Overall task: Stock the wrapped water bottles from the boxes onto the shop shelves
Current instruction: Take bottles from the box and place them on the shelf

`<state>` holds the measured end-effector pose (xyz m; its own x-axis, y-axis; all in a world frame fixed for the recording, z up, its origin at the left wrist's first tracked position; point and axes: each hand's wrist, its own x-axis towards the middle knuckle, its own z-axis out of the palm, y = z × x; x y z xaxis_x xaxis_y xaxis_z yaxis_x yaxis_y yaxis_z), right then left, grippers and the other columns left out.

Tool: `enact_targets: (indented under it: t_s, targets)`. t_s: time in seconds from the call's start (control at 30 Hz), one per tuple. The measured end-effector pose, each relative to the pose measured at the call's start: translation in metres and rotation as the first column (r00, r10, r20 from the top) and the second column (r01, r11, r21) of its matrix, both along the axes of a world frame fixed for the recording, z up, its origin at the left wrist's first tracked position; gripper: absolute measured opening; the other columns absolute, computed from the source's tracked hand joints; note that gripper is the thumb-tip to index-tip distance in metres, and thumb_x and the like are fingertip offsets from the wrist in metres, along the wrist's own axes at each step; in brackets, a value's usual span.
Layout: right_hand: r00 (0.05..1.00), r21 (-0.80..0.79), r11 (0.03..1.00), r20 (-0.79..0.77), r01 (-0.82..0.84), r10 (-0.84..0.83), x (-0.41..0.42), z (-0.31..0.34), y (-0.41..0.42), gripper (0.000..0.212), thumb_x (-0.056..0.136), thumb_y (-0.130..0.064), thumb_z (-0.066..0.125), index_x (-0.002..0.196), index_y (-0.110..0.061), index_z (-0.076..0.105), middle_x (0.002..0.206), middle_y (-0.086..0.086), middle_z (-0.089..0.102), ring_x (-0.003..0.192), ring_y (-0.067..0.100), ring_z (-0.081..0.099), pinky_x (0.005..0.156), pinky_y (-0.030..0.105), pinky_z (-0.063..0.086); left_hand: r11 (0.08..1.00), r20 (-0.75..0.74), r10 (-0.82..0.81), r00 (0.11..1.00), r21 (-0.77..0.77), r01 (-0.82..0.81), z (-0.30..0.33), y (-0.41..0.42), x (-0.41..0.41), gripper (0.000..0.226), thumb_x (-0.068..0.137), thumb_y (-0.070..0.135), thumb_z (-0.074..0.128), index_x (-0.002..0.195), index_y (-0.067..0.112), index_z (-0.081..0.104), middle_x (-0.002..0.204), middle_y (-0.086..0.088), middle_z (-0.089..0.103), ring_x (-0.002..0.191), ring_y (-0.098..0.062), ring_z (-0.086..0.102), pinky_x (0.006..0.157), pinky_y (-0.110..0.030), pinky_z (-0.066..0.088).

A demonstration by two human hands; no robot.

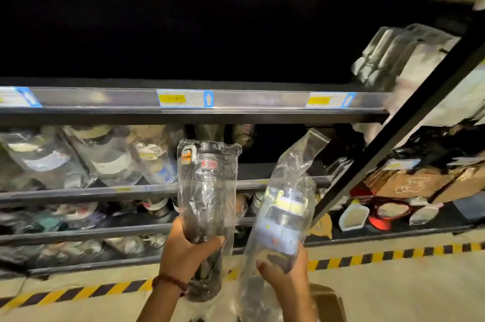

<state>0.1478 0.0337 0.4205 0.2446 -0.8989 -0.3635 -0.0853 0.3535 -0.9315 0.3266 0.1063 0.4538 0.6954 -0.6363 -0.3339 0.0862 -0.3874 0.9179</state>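
Observation:
My left hand (185,251) grips a dark, clear water bottle (207,185) in plastic wrap, held upright with its black lid at the top. My right hand (284,273) grips a second wrapped bottle (282,216), clear with a pale yellow lid and a light blue label, tilted slightly right. Both bottles are raised in front of the black shop shelves (183,114). The upper shelf above the price rail is dark and I cannot see what is on it. Lower shelves at left hold several wrapped bottles (105,156).
Price tags (185,98) sit on the shelf rail. A black upright post (409,132) divides off the right bay with wrapped goods (399,56), bags and bowls (353,216). Yellow-black tape (393,253) marks the floor. A cardboard box corner (329,300) lies below my right hand.

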Motion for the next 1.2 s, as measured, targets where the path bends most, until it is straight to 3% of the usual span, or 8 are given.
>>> enact_targets:
  t_s: [0.13,0.3,0.47,0.63,0.8,1.03,1.1,1.2]
  targets:
    - [0.999,0.004,0.999,0.02,0.038,-0.038,0.037,-0.002,-0.007,0.09,0.041,-0.013,0.076,0.125,-0.018,0.042,0.114,0.011,0.059,0.103,0.03,0.061,0.08,0.048,0.055,1.0,-0.007,-0.012,1.0,0.001,0.012,-0.007,-0.012,0.023,0.071,0.062,0.01,0.086,0.115,0.024,0.042,0.097,0.01,0.054,0.096,-0.014,0.051,0.091,-0.027,0.04]
    - [0.994,-0.037,0.999,0.11,0.032,-0.028,0.068,0.001,-0.042,0.094,0.039,-0.023,0.082,0.124,-0.024,0.043,0.113,0.003,0.061,0.098,0.014,0.065,0.076,0.031,0.054,1.0,0.029,-0.015,0.999,-0.023,0.015,-0.025,-0.035,0.042,0.067,0.061,0.011,0.087,0.112,0.026,0.046,0.094,0.02,0.054,0.095,-0.014,0.054,0.084,-0.024,0.04]
    - [0.989,-0.056,0.998,0.145,-0.015,0.023,0.082,-0.009,-0.085,0.096,0.041,-0.036,0.081,0.128,-0.032,0.039,0.122,0.006,0.059,0.108,0.022,0.061,0.09,0.047,0.052,0.998,0.024,0.032,0.999,-0.062,-0.031,-0.042,-0.062,0.05,0.075,0.053,0.025,0.091,0.115,0.021,0.049,0.109,0.003,0.062,0.102,-0.018,0.058,0.09,-0.034,0.047]
    - [0.983,-0.113,0.993,0.178,-0.027,0.047,0.086,-0.02,-0.123,0.081,0.052,-0.032,0.079,0.122,-0.039,0.039,0.116,-0.005,0.059,0.095,0.007,0.066,0.07,0.022,0.055,0.977,0.075,0.114,0.991,-0.191,-0.098,-0.054,-0.09,0.054,0.096,0.034,0.052,0.077,0.119,0.017,0.053,0.107,0.002,0.066,0.098,-0.013,0.063,0.084,-0.028,0.052]
    - [0.97,-0.133,0.991,0.243,0.009,0.024,0.099,-0.023,-0.162,0.096,0.051,-0.036,0.079,0.135,-0.027,0.033,0.123,0.001,0.057,0.108,0.018,0.062,0.078,0.031,0.055,0.945,0.069,0.152,0.986,-0.301,-0.124,-0.059,-0.126,0.064,0.072,0.046,0.028,0.092,0.105,0.007,0.057,0.088,0.001,0.069,0.077,-0.008,0.068,0.067,-0.021,0.055]
    - [0.938,-0.126,0.989,0.346,0.078,-0.03,0.109,-0.022,-0.2,0.059,0.076,-0.013,0.072,0.126,-0.017,0.042,0.105,-0.005,0.061,0.08,-0.001,0.067,0.064,0.019,0.052,0.895,-0.028,0.262,0.965,-0.367,-0.254,-0.062,-0.163,0.071,0.039,0.071,0.012,0.079,0.091,0.029,0.05,0.091,0.015,0.06,0.078,0.008,0.059,0.072,-0.012,0.048]
    - [0.932,-0.101,0.99,0.357,0.099,-0.056,0.111,-0.022,-0.207,0.049,0.084,-0.009,0.067,0.124,-0.02,0.041,0.104,-0.005,0.06,0.074,-0.005,0.067,0.064,0.02,0.054,0.878,-0.063,0.271,0.961,-0.393,-0.273,-0.06,-0.169,0.072,0.045,0.071,0.017,0.08,0.101,0.024,0.048,0.094,0.02,0.056,0.076,0.019,0.056,0.074,-0.006,0.047]
    - [0.913,-0.083,0.982,0.388,0.168,-0.124,0.117,-0.024,-0.214,0.04,0.085,-0.007,0.065,0.116,-0.022,0.043,0.103,-0.003,0.06,0.078,0.0,0.067,0.079,0.033,0.056,0.859,-0.077,0.291,0.954,-0.418,-0.295,-0.057,-0.177,0.074,0.079,0.052,0.041,0.083,0.12,0.017,0.051,0.114,0.005,0.063,0.103,-0.002,0.061,0.093,-0.028,0.051]
